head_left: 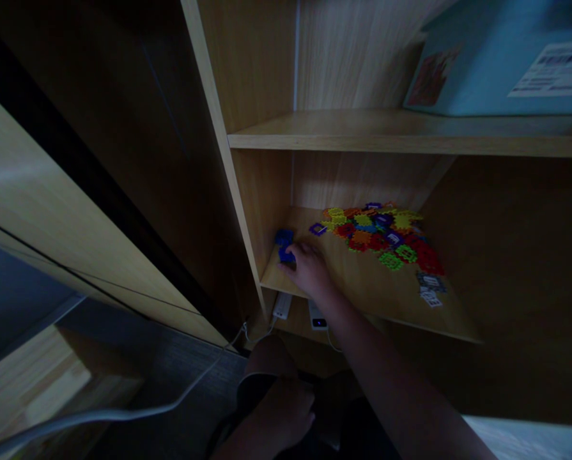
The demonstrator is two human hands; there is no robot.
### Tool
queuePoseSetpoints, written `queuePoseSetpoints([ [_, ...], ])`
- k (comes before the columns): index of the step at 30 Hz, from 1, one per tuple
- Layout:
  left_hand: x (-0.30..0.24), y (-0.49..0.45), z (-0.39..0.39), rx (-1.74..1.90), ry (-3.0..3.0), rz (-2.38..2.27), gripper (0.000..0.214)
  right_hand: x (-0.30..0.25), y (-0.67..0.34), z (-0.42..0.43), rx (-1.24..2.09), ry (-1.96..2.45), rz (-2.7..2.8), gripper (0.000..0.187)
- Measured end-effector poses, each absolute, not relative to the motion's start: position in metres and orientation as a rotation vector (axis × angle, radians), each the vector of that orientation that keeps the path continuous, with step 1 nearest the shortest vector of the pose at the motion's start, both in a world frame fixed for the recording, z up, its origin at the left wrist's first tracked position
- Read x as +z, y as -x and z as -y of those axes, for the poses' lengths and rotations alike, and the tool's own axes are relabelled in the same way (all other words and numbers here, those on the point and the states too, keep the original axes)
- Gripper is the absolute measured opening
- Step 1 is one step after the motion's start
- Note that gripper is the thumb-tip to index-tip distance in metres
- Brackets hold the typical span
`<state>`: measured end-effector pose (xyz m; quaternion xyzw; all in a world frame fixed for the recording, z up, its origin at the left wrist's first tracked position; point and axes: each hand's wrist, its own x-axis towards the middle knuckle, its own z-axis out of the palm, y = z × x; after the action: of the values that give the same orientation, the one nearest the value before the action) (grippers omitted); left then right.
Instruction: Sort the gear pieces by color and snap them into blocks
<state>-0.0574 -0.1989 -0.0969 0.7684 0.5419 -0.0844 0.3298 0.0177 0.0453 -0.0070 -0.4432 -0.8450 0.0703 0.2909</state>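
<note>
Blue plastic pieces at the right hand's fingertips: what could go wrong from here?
1. The blue plastic pieces sit fairly near the shelf board's front edge, so a clumsy nudge by the right hand might push one off.
2. The multicolored pile of notched pieces overlaps loosely and could slide if bumped.
3. The pale cable in the left foreground might snag during a body shift.
</note>
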Motion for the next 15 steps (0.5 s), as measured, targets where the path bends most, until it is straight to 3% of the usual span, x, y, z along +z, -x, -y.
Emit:
queuePoseSetpoints([
  [8,-0.0956,0.0598,0.2002,-0.226,-1.994,-1.398,0.037,-0.0065,-0.0197,-0.0471,0.392,0.947,2.301,0.018],
  [15,-0.0956,0.0595,0.1994,-0.258,-1.99,-1.428,0.039,-0.014,-0.0192,-0.0495,0.475,0.973,2.16,0.029],
])
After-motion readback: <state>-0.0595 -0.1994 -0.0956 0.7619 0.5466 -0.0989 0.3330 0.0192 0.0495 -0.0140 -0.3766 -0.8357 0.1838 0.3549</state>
